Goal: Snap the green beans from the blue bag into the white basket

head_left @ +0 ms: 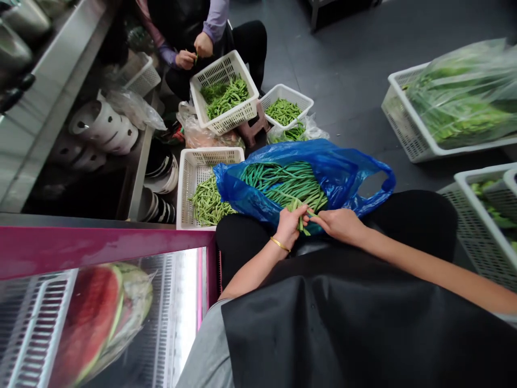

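Observation:
Long green beans [288, 180] lie in an open blue plastic bag [343, 167] on my lap. My left hand [290, 225], with a gold bracelet at the wrist, is closed around a small bunch of green beans [302, 225] at the bag's near edge. Right beside it, my right hand [337, 222] pinches the end of a bean from that bunch, fingertips close to the left hand. A white basket [184, 188] with short bean pieces [210, 202] stands just left of the bag.
Across from me a person's hands [196, 52] work above a white basket [252, 97] of green pods. Another small basket [309, 102] stands beside it. Baskets of greens [420, 151] are at right. A display case [210, 269] with cut watermelon [91, 307] is at lower left.

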A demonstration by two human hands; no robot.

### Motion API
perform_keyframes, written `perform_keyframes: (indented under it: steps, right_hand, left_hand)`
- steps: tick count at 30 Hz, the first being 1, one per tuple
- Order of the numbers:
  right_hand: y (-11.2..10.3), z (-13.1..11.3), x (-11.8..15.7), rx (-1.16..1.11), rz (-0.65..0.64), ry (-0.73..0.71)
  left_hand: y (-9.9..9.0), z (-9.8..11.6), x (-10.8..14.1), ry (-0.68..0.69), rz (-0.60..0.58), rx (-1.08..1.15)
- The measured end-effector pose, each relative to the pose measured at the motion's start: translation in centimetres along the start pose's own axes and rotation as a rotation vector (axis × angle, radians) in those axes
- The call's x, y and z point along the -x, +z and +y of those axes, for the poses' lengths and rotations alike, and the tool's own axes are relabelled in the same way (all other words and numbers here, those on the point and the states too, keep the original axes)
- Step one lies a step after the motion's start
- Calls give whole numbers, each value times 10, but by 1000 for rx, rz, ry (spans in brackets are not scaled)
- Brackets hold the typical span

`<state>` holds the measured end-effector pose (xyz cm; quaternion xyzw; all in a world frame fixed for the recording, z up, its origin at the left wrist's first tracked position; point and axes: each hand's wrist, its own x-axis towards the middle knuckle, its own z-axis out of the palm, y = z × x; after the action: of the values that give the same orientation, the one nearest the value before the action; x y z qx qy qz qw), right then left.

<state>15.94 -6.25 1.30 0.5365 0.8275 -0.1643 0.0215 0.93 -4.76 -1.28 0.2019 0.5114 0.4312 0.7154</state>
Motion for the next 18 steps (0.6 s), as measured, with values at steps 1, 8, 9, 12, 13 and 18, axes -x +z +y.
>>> perform_keyframes:
  steps: [1,8,9,12,13,18]
  right_hand:
    - [-1,0,2,-55,53,0]
    - [-58,-4,-29,-1075,438,118]
    - [-67,-2,-33,-1218,500,139]
    - [-74,20,-26,-1386,403,69]
    - [-70,30,-19,-1354,223,20]
    - [-35,55,4,-1171,-589,-25]
  left_hand:
    - [2,3,4,43,3,9]
    - [42,55,19,344,-71,140]
    - [44,59,21,349,-88,153]
    - [29,55,32,284,-172,142]
    - [19,50,36,235,-221,115]
    - [-24,34,53,-2,-468,-176]
